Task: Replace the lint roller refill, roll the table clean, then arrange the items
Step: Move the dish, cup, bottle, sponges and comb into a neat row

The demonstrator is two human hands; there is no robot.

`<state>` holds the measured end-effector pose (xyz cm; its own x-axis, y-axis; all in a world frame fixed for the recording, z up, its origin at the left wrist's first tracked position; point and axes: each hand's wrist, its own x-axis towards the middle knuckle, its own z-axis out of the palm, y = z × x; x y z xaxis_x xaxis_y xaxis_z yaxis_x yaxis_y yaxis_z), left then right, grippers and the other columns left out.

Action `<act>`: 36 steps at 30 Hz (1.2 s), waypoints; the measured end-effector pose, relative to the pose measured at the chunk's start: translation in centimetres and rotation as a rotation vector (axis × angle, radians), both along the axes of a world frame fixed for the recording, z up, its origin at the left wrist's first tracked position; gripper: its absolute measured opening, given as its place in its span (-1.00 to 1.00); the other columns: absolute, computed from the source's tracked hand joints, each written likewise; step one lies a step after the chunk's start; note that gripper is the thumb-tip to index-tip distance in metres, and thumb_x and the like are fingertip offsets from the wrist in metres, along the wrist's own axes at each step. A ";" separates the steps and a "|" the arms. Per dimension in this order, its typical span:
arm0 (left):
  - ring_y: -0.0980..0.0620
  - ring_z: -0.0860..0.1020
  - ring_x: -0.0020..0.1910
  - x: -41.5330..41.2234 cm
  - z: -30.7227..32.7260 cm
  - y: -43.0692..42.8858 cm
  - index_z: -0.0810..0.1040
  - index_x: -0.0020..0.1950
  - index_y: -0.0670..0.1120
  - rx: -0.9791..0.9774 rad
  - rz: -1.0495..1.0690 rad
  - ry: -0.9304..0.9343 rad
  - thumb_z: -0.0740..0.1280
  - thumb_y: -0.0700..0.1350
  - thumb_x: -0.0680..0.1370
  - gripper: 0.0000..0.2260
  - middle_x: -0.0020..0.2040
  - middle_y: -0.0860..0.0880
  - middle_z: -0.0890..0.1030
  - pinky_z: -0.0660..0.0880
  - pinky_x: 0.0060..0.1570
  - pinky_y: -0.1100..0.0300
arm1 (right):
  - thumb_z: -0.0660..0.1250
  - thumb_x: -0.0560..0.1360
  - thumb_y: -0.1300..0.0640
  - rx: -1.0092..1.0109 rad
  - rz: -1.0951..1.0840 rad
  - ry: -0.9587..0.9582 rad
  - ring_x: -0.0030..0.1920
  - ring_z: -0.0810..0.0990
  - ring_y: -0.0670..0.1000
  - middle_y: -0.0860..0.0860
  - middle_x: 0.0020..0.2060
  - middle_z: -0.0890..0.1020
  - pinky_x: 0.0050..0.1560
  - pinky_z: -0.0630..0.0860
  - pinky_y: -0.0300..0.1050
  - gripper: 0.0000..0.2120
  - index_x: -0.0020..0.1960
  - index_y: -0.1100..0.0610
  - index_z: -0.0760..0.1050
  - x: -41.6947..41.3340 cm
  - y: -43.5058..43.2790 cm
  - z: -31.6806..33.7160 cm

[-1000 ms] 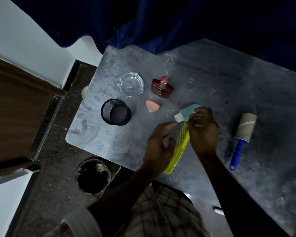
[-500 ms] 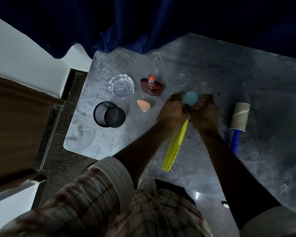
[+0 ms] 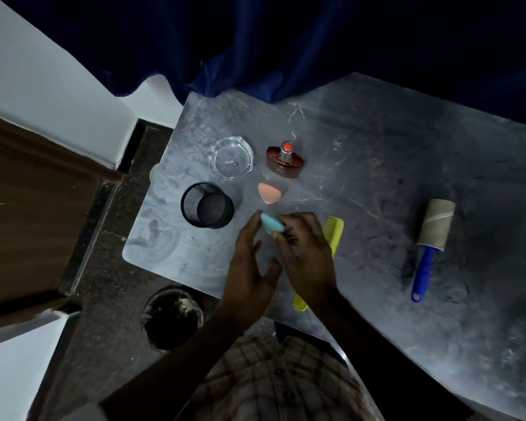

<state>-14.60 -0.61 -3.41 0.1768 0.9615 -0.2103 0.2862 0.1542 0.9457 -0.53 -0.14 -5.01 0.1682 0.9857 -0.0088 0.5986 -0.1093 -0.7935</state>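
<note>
Grey marbled table (image 3: 377,183) fills the head view, dim light. Right hand (image 3: 308,256) grips a small teal bottle (image 3: 272,227) with its fingertips, bottle tilted, held just above the table near the front-left area. Left hand (image 3: 249,268) sits just beside it, fingers spread and loose, index tip touching or almost touching the bottle's far end; cannot tell if it actually grasps.

Yellow comb (image 3: 333,235) lies flat on the table, mostly hidden under the right hand, its toothed end showing beyond the knuckles and its tip poking out near the table's front edge.

Lint roller (image 3: 431,241) lies well apart to the right, blue handle toward the person, bare cardboard-coloured roll at the far end.

Left cluster: black mesh cup (image 3: 207,205) upright; clear glass ashtray (image 3: 231,158) behind it; dark red perfume bottle (image 3: 284,159) with orange cap beside the ashtray; peach wedge sponge (image 3: 268,192) between perfume bottle and hands.

Dark bin (image 3: 172,322) on the floor below the table's front-left edge. Checked shirt (image 3: 274,381) at the bottom. Blue curtain (image 3: 255,56) behind the table.
</note>
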 end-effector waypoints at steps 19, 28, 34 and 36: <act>0.13 0.34 0.62 -2.1 -2.2 0.4 0.22 0.68 -0.10 -0.072 0.072 0.065 0.38 -0.22 0.55 -0.29 0.63 0.17 0.32 0.42 0.56 -0.12 | 0.29 0.67 0.10 -0.017 0.145 -0.011 0.17 0.59 -0.10 -0.01 0.23 0.53 0.10 0.59 -0.21 -0.75 0.32 0.13 0.53 -2.0 1.5 -2.4; 0.12 0.35 0.61 -1.9 -2.6 0.3 0.22 0.68 -0.03 -0.061 0.080 0.061 0.43 -0.18 0.59 -0.31 0.62 0.16 0.35 0.43 0.55 -0.05 | 0.33 0.65 0.07 -0.046 0.143 -0.001 0.17 0.58 -0.18 -0.05 0.27 0.52 0.12 0.43 -0.55 -0.70 0.36 0.10 0.51 -1.9 1.7 -3.0; 0.13 0.37 0.59 -1.2 -2.2 0.5 0.22 0.65 0.07 -0.051 0.091 0.032 0.43 -0.11 0.56 -0.30 0.57 0.27 0.35 0.43 0.49 0.22 | 0.33 0.64 0.06 -0.054 0.135 0.003 0.18 0.44 -0.48 -0.07 0.29 0.50 0.12 0.37 -0.62 -0.67 0.38 0.07 0.48 -1.8 1.8 -3.3; 0.10 0.37 0.59 -1.2 -2.5 0.3 0.23 0.65 0.03 -0.045 0.095 0.055 0.45 -0.17 0.56 -0.29 0.58 0.22 0.36 0.44 0.50 0.11 | 0.33 0.63 0.06 -0.059 0.145 0.000 0.16 0.44 -0.46 -0.08 0.29 0.49 0.12 0.38 -0.62 -0.66 0.38 0.06 0.47 -1.7 1.8 -3.3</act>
<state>-15.77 -0.27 -5.88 0.0722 0.9627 -0.2606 0.3192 0.2253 0.9205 -2.24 1.67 -8.36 0.0239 0.9974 -0.0674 0.6115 -0.0679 -0.7883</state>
